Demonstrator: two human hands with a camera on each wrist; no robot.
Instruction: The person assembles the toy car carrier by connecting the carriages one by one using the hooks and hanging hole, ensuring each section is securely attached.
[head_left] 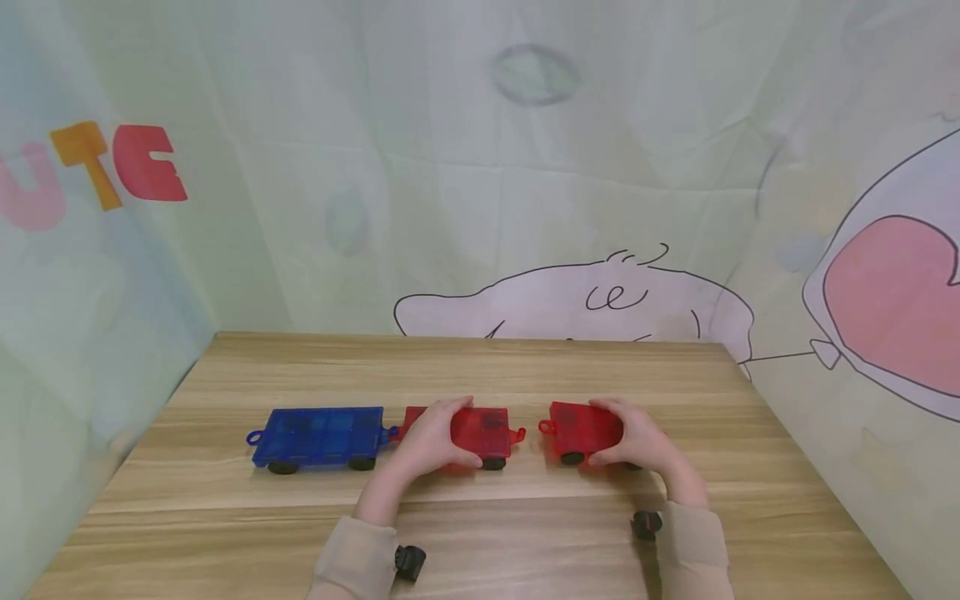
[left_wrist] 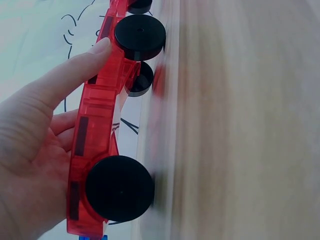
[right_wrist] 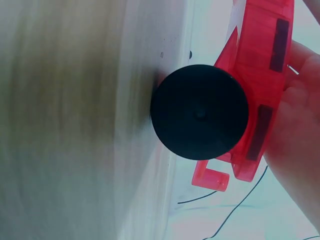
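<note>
Three flat wheeled toy cars stand in a row on the wooden table. My left hand grips the middle red car across its top, thumb on the near side, fingers on the far side. The right red car is held the same way by my right hand. A small gap separates the middle car's hook from the right car's loop. The blue car meets the middle car at its left end. In the left wrist view the thumb lies along the red side; a black wheel shows in the right wrist view.
The wooden table reaches back to a printed cloth with letters and a cartoon animal. A black wrist camera is by the left sleeve, and another is by the right sleeve.
</note>
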